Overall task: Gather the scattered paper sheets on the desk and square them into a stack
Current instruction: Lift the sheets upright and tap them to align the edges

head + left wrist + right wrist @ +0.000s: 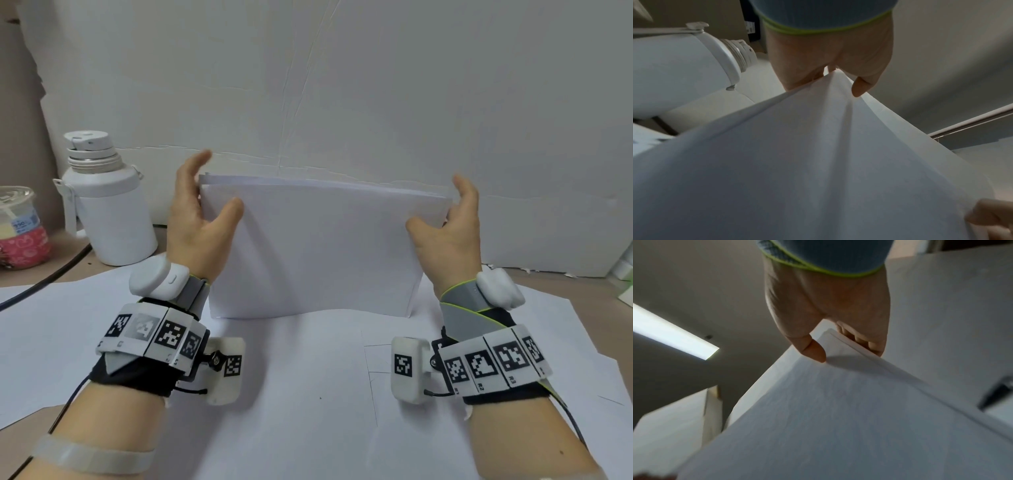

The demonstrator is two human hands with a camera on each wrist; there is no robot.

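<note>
A stack of white paper sheets (pixel 315 246) stands upright on its long edge on the desk, its top edges slightly uneven at the left corner. My left hand (pixel 214 192) grips the stack's left side, thumb on the near face and fingers behind. My right hand (pixel 438 209) grips the right side the same way. In the left wrist view the stack (pixel 818 162) fills the frame, with the thumb (pixel 861 86) pressed on it. The right wrist view shows the thumb (pixel 813 350) on the stack (pixel 828 410) and fingers curled behind its edge.
More loose white sheets (pixel 308 394) lie flat on the desk under and around the stack. A white bottle (pixel 106 202) stands at the left, a pink-labelled cup (pixel 19 226) beyond it, and a black cable (pixel 51 277) nearby. A white board (pixel 342 85) backs the desk.
</note>
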